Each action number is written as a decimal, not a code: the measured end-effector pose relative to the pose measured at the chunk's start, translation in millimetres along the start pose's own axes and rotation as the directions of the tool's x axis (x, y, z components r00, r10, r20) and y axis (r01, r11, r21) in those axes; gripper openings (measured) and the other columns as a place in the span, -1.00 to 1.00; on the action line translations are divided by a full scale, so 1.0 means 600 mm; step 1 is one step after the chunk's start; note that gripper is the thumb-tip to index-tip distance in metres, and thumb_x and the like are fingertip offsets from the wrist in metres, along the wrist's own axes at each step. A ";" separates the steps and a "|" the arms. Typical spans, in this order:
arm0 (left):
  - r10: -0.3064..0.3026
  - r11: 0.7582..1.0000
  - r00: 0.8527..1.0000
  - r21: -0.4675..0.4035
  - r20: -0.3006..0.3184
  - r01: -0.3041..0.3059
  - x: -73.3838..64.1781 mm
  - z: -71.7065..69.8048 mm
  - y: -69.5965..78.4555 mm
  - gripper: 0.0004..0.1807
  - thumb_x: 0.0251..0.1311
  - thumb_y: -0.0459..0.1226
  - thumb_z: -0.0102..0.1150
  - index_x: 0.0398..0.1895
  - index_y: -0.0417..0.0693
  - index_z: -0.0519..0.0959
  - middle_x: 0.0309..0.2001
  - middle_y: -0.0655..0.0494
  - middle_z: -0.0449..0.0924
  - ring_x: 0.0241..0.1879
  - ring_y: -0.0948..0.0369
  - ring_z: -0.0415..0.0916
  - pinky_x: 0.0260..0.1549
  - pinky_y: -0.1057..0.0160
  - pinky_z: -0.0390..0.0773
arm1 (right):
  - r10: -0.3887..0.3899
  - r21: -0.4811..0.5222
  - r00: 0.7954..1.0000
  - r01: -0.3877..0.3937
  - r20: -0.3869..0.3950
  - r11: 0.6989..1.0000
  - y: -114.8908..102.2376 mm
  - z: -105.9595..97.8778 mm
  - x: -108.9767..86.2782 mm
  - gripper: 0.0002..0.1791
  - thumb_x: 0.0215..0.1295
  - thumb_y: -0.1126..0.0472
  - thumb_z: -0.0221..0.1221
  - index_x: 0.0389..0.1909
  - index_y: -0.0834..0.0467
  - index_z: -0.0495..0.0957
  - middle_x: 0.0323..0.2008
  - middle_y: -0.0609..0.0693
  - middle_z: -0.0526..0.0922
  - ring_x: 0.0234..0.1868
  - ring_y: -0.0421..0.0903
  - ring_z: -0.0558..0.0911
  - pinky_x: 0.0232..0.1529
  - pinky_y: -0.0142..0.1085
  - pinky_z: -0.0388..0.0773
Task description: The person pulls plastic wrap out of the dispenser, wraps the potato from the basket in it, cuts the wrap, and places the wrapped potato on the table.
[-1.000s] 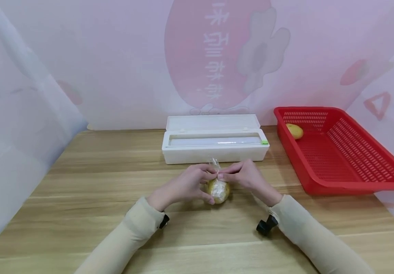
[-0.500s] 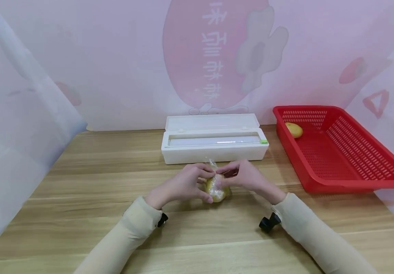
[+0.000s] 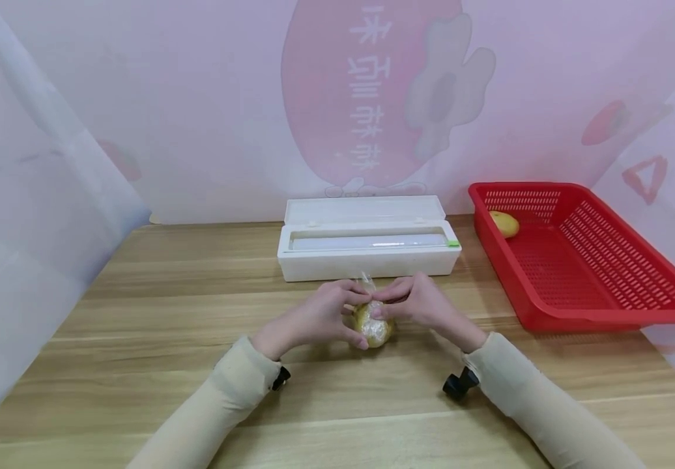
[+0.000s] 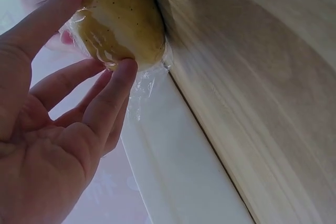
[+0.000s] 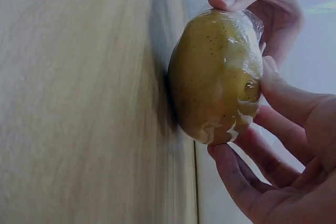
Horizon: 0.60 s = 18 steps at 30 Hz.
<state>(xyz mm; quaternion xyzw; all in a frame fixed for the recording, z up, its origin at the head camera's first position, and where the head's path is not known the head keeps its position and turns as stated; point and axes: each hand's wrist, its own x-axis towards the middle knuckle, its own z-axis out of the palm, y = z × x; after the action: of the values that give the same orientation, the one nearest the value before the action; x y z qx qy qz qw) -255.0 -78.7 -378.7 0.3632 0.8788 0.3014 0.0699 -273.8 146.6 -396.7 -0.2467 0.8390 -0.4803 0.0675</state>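
A yellow potato (image 3: 375, 331) wrapped in clear cling film rests on the wooden table, with a twisted tuft of film (image 3: 367, 281) standing up behind it. My left hand (image 3: 316, 319) grips it from the left, thumb at the near side and fingers at the top. From the right, my right hand (image 3: 425, 307) pinches at the gathered film, its thumb lying on the wrapped top. In the right wrist view the film clings tightly over the speckled potato (image 5: 215, 77), with fingertips of both hands touching it. The far side of the potato is hidden in the head view.
Just behind the hands stands a white cling film box (image 3: 369, 264), lid raised, a film roll (image 3: 367, 242) inside and a green tab at its right end. To the right is a red plastic basket (image 3: 533, 306) holding another potato (image 3: 505, 225). A printed white-pink sheet (image 3: 208, 117) hangs behind.
My right thumb has come down from the film's neck onto the wrapped top of the potato. The left hand keeps its grip with little change.
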 end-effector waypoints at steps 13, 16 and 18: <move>-0.021 1.000 0.999 -0.022 -0.026 0.021 -0.003 0.004 -0.003 -0.12 -0.19 -0.03 0.62 0.25 -0.17 0.51 0.09 0.10 0.45 0.04 0.21 0.40 -0.06 0.30 0.52 | -0.100 -0.075 0.995 0.100 0.009 0.992 -0.002 -0.001 0.001 -0.74 0.08 0.11 0.47 -0.20 0.08 0.77 -0.26 -0.14 0.73 -0.19 -0.15 0.64 -0.20 -0.23 0.59; -0.033 0.998 0.999 0.052 -0.030 0.035 -0.004 0.004 -0.002 -0.08 -0.25 0.05 0.63 0.26 -0.13 0.52 0.04 0.14 0.46 -0.05 0.21 0.38 -0.12 0.26 0.48 | -0.120 -0.124 0.993 0.120 0.004 0.985 -0.010 0.003 -0.003 -0.70 0.06 0.05 0.48 -0.21 0.10 0.77 -0.25 -0.14 0.73 -0.20 -0.17 0.64 -0.23 -0.24 0.59; -0.035 0.996 0.999 0.078 -0.035 0.037 -0.004 0.006 -0.001 -0.07 -0.27 0.07 0.63 0.24 -0.12 0.53 0.01 0.14 0.47 -0.09 0.19 0.38 -0.18 0.25 0.46 | -0.117 -0.183 0.993 0.114 -0.006 0.977 -0.018 0.007 -0.007 -0.58 -0.02 -0.05 0.51 -0.18 0.10 0.77 -0.23 -0.13 0.73 -0.20 -0.19 0.63 -0.24 -0.25 0.59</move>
<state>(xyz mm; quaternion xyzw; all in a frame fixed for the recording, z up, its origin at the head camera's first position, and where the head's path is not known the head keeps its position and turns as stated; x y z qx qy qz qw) -252.4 -79.2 -382.0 0.3446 0.8975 0.2712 0.0459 -264.7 140.6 -390.4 -0.2961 0.8642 -0.4068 0.0097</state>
